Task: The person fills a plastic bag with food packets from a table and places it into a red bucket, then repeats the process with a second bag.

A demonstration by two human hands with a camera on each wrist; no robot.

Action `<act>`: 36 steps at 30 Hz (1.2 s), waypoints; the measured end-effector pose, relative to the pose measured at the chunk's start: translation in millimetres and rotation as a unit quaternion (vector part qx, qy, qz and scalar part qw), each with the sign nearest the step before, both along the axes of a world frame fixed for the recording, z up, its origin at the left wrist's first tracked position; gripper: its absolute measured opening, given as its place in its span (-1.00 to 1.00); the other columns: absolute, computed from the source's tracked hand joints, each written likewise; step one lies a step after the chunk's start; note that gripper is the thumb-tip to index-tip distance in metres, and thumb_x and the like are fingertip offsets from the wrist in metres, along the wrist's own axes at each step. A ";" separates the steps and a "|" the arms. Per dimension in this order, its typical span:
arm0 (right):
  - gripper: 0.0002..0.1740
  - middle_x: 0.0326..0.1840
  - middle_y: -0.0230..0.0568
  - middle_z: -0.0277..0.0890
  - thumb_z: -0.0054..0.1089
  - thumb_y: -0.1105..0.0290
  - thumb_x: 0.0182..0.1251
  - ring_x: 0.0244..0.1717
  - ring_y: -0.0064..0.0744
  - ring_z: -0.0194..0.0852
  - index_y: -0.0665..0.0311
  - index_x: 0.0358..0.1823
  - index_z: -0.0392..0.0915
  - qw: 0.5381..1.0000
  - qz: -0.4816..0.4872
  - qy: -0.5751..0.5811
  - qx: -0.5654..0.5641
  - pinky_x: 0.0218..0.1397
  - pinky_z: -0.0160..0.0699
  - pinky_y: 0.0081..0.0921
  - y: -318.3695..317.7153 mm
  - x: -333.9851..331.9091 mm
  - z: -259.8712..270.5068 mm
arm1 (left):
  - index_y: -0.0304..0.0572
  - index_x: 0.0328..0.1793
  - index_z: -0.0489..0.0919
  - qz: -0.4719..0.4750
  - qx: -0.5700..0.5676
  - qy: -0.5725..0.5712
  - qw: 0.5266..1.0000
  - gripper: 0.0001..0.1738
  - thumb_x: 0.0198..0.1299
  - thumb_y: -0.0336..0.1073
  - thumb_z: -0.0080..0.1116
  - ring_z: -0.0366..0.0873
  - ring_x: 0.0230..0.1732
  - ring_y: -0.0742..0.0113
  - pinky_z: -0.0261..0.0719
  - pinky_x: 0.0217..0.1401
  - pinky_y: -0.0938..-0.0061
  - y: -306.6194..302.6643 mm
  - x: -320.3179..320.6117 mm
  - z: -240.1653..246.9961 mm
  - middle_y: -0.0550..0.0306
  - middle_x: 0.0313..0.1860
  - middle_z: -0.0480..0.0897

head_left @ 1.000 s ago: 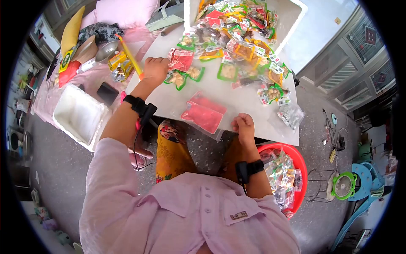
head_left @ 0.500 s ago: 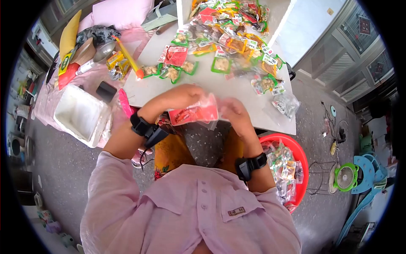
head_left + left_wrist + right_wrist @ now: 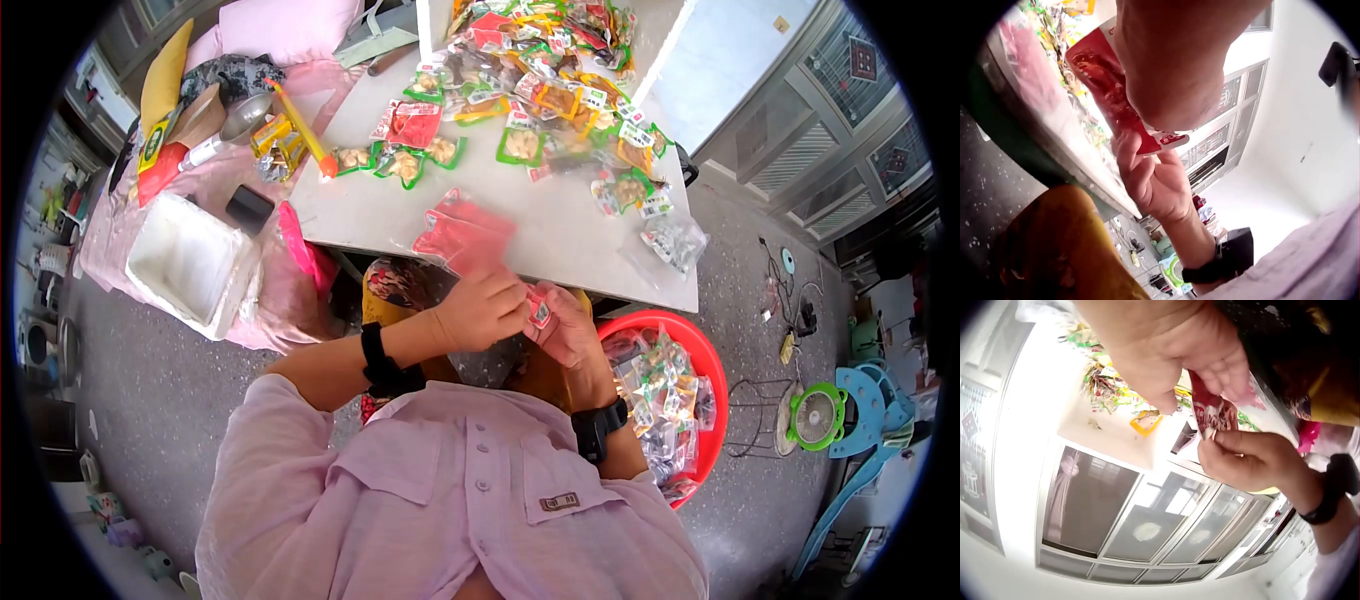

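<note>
Both hands meet over my lap, just below the white table's near edge [image 3: 560,275]. My left hand [image 3: 503,306] and right hand [image 3: 552,322] pinch one small red snack packet [image 3: 538,309] between them. In the left wrist view the left hand [image 3: 1147,119] grips the red packet [image 3: 1107,84] from above, and the right hand [image 3: 1147,178] holds its lower end. The right wrist view has the right hand [image 3: 1200,384] above the packet [image 3: 1213,412] and the left hand [image 3: 1229,450] pinching its lower corner. A clear bag of red packets [image 3: 462,232] lies on the table just beyond the hands.
Many snack packets [image 3: 545,95] are heaped at the table's far side. A red basin [image 3: 700,350] with more packets stands on the floor at the right. A white foam box [image 3: 185,265] and a cluttered pink surface [image 3: 190,150] lie at the left. A small fan [image 3: 815,415] is on the floor.
The left hand came back from the far packets. Both hands lifted the clear bag, which now lies on the table, then drew down toward my lap with one red packet.
</note>
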State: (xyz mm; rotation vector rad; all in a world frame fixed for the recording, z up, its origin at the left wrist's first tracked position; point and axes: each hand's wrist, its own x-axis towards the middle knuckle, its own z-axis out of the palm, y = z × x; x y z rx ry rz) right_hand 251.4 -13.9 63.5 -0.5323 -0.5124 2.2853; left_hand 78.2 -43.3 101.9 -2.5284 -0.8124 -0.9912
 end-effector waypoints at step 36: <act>-0.76 -0.33 -0.14 0.44 -0.15 0.62 0.07 -0.44 -0.37 0.45 0.45 -0.18 0.29 0.961 -0.143 -0.207 0.112 -0.47 0.48 -0.49 50.3 25.4 -36.1 | -0.27 -0.53 0.34 0.203 -0.206 -0.216 0.932 -0.94 -0.15 -0.46 -0.04 0.36 -0.37 -0.05 0.33 -0.36 0.21 41.0 5.6 -51.0 -0.05 -0.50 0.38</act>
